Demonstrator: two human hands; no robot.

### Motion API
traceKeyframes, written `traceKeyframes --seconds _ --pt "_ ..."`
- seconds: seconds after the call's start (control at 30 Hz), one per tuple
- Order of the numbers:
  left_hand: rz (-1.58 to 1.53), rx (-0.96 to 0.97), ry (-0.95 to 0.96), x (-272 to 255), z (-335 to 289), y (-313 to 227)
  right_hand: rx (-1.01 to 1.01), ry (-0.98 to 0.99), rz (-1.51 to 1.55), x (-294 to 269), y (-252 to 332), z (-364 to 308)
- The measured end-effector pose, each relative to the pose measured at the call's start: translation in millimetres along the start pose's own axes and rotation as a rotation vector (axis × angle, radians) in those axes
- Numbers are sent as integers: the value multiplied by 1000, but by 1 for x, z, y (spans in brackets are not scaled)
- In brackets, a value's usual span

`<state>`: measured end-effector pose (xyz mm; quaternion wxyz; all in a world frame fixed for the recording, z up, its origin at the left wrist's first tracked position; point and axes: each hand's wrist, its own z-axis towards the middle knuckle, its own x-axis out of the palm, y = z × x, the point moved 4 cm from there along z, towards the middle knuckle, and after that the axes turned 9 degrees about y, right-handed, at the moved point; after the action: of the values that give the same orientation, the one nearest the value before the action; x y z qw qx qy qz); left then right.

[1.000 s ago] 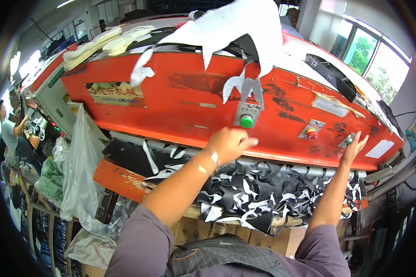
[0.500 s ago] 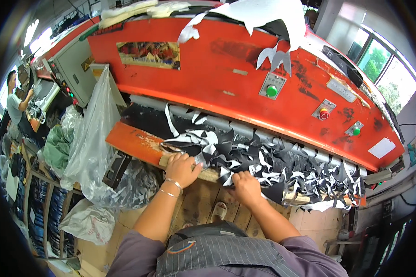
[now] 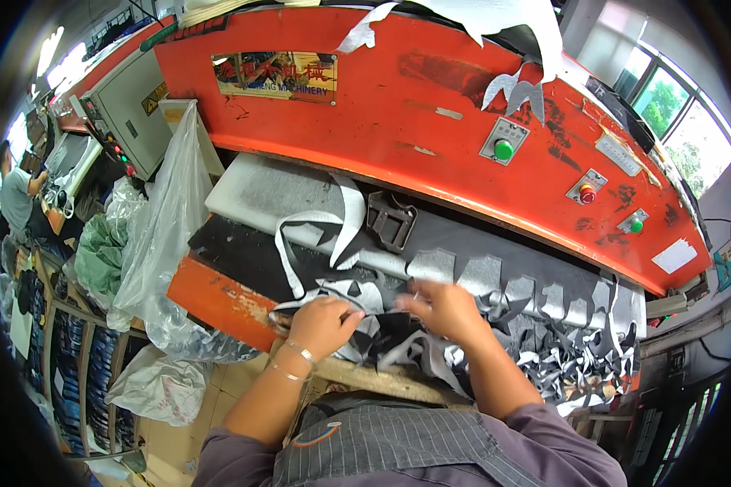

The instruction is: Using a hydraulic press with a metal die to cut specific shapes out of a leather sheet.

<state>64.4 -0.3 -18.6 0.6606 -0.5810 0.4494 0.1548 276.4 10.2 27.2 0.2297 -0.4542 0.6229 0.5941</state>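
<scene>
Head view: hands (image 3: 323, 326) at scraps (image 3: 421, 355), lettered gold plate (image 3: 274, 79) beyond.

The left hand (image 3: 325, 327) is at the tangled black-and-white scraps (image 3: 430, 355), the right hand (image 3: 451, 310) near it. Beyond them, a dark frame-like block (image 3: 391, 222) lies below the red machine's front (image 3: 365, 134).

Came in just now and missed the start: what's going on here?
The person's left hand and right hand are at black and white scraps in front of a red machine; whether either grips one is unclear. Behind them lie a dark frame and a dark sheet.
</scene>
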Motion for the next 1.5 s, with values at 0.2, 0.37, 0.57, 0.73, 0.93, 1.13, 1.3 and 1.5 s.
traceKeyframes --seconds 0.2,0.37,0.57,0.73,0.93,1.13,1.3,1.5 --pt "274 151 -84 20 124 28 223 -87 -215 3 -3 192" --pt "328 114 58 7 151 52 5 -281 -6 3 -14 207" --pt "-1137 218 258 -11 148 34 -322 -122 453 6 -8 148" --pt "-1548 75 213 13 113 41 -324 100 947 40 -7 107" --pt "-1395 115 281 23 95 46 -204 201 1332 70 -6 85" --pt "-1265 147 293 25 85 54 -149 284 1403 67 5 76" --pt "-1424 93 210 32 76 60 -123 368 1335 63 13 70" --pt "-1499 25 99 35 61 84 -155 302 1423 79 23 72"
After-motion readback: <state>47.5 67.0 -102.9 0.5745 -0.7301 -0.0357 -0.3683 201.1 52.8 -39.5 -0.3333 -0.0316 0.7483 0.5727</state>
